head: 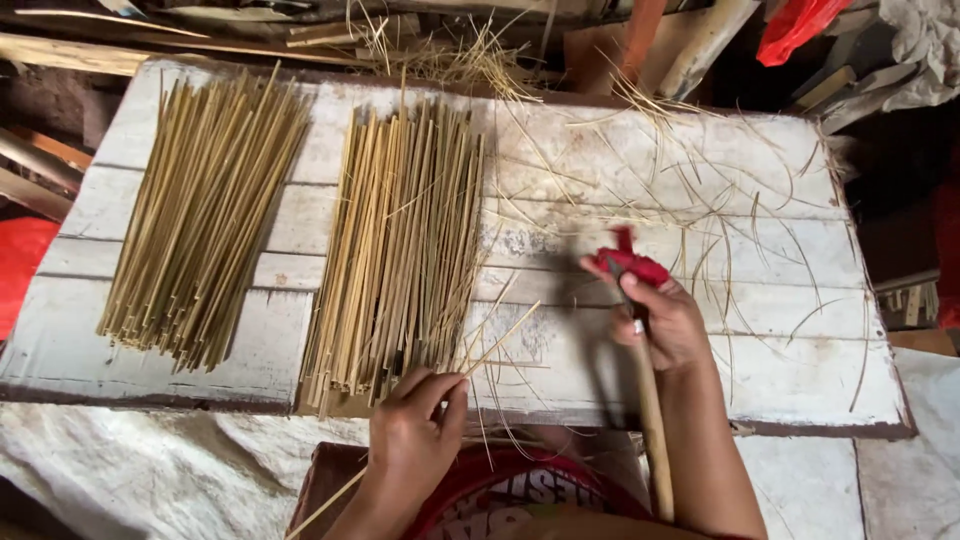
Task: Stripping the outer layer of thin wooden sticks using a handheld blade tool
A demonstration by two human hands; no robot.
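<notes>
My left hand point(415, 430) pinches one thin bamboo stick point(500, 342) that slants up to the right over the white wooden table point(780, 370). My right hand point(665, 315) grips a tool point(650, 430) with a long pale wooden handle; red cloth point(632, 262) is wrapped around my fingertips near its top. The blade end is hidden by my fingers. The stick's upper end lies a little left of my right hand. A pile of cut bamboo sticks point(395, 250) lies just above my left hand.
A second pile of bamboo sticks point(205, 215) lies at the table's left. Thin shavings point(720, 210) are strewn over the right half and back edge. White sacking point(150, 470) covers the ground below; wood scraps and a red bag point(795, 25) sit behind.
</notes>
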